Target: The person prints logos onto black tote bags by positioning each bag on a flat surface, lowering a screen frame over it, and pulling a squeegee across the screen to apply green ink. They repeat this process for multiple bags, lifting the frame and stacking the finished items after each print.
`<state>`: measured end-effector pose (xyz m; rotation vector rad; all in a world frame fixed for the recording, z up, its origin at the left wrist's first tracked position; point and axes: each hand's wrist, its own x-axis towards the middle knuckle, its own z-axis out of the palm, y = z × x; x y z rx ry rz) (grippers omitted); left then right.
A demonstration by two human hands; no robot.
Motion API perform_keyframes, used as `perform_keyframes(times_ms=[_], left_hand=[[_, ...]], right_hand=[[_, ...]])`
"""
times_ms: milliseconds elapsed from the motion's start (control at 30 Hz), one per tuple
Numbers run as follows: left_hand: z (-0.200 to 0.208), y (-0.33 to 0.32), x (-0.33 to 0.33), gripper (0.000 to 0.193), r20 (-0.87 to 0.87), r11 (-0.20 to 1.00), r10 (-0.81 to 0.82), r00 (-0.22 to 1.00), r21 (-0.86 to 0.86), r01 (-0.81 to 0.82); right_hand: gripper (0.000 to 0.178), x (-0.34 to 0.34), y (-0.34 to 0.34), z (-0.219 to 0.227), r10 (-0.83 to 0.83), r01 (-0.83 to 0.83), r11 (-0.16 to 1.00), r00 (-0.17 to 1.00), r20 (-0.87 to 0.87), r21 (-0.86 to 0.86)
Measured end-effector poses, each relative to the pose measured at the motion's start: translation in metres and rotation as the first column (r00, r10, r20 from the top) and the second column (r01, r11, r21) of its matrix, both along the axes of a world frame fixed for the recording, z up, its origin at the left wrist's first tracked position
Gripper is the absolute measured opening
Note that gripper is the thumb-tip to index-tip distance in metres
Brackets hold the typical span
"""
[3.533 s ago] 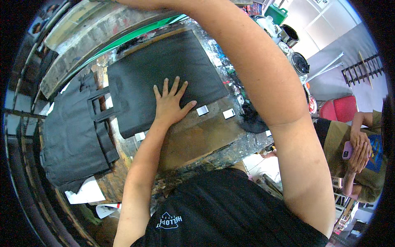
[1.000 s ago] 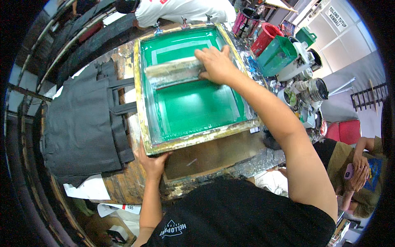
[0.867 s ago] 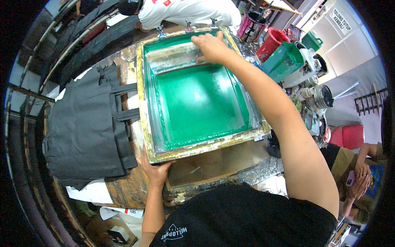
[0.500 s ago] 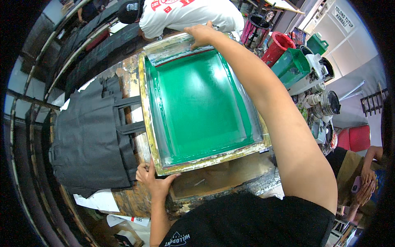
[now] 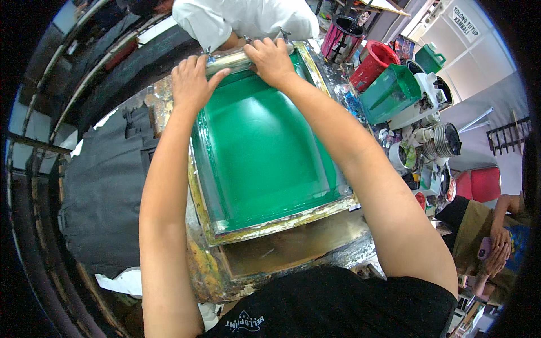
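A screen-printing frame (image 5: 282, 221) with yellowed, paint-stained wooden edges lies on the worktable. Its mesh (image 5: 259, 163) is bright green, with glossy ink streaks along the sides. At the far end, a squeegee (image 5: 234, 61) with a pale wooden handle runs across the frame. My left hand (image 5: 190, 84) is on the handle's left end, thumb along the near side. My right hand (image 5: 271, 62) wraps over its right part, fingers bent to the far side. The squeegee's blade is hidden. Metal clamps (image 5: 284, 35) show just beyond the hands.
A stack of black fabric bags (image 5: 101, 191) lies left of the frame. Paint containers, including a red bucket (image 5: 375, 62) and a green jug (image 5: 391, 93), crowd the right side. A person in a white shirt (image 5: 248, 22) is close beyond the frame. Another person's hands (image 5: 499, 248) are at right.
My left hand has left the frame's near left corner and moved to the squeegee at the far end. My right hand has closed over the handle. The white-shirted person has shifted slightly left.
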<state>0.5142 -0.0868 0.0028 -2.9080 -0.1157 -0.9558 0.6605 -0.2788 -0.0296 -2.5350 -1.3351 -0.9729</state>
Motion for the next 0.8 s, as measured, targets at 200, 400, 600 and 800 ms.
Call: perform_keyframes(times_ms=[200,400,600,800], left_hand=[[-0.017,0.013,0.020,0.066,-0.007,0.994,0.035,0.999,0.105,-0.034],[-0.018,-0.016,-0.023,0.065,-0.021,0.995,0.033,0.999,0.097,-0.031],[-0.018,-0.064,-0.098,0.060,0.010,0.994,-0.011,1.000,0.106,0.010],[-0.014,-0.109,-0.170,0.060,0.005,0.997,-0.051,0.999,0.066,0.051]], right_hand=[[0.054,0.003,-0.002,0.005,0.042,-0.041,0.998,0.999,0.025,-0.043],[0.049,-0.042,-0.035,0.005,0.044,-0.045,0.997,0.999,-0.008,-0.059],[0.028,-0.120,-0.085,0.009,0.051,-0.053,0.997,0.997,-0.051,-0.049],[0.037,-0.202,-0.136,0.011,0.019,-0.029,0.994,0.995,-0.099,-0.106]])
